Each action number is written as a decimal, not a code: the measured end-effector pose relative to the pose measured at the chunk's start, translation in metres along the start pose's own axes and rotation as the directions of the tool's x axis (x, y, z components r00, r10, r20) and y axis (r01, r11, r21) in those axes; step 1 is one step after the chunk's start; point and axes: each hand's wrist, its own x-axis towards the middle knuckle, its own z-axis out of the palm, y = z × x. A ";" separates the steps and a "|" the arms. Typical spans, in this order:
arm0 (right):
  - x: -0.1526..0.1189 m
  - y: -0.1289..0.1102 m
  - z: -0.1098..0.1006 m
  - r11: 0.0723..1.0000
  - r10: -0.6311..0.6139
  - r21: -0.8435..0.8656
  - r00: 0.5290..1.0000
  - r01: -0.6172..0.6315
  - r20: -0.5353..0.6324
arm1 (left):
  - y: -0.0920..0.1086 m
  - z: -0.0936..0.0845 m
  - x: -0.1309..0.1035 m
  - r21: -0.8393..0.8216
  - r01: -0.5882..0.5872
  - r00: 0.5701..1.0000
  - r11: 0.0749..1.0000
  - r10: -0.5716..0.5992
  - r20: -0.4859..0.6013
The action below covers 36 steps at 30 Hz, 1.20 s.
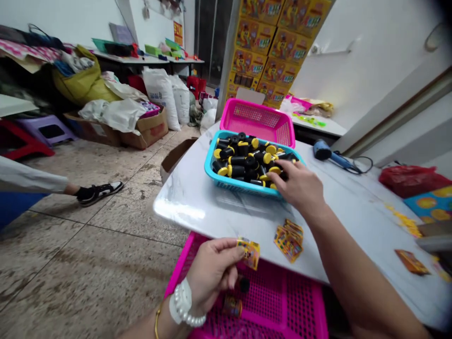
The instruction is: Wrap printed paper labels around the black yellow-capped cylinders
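My left hand point(215, 266) pinches a small yellow printed label point(250, 253) between thumb and fingers, above a pink basket point(303, 301) at the table's front edge. In that basket lie a black piece and a bottle wrapped in a printed label point(232, 306). My right hand point(298, 183) reaches into a blue basket point(233, 186) heaped with small black bottles with yellow caps point(240, 160). Its fingers are bent at the bottles; whether they grip one is hard to see. A little pile of printed labels point(289, 239) rests on the table between my hands.
Behind the blue basket stands another pink basket point(257, 120). Stacked yellow boxes point(271, 47) rise at the back. A blue heat gun point(330, 154) with a cord lies at the right, near a red bag point(413, 180). A person's shoe point(100, 192) is on the floor left.
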 end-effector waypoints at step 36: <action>-0.155 -0.029 -0.043 0.539 -0.152 0.802 0.907 -0.257 0.393 | -0.001 0.004 0.008 -0.084 0.066 0.997 0.994 -0.068 -0.028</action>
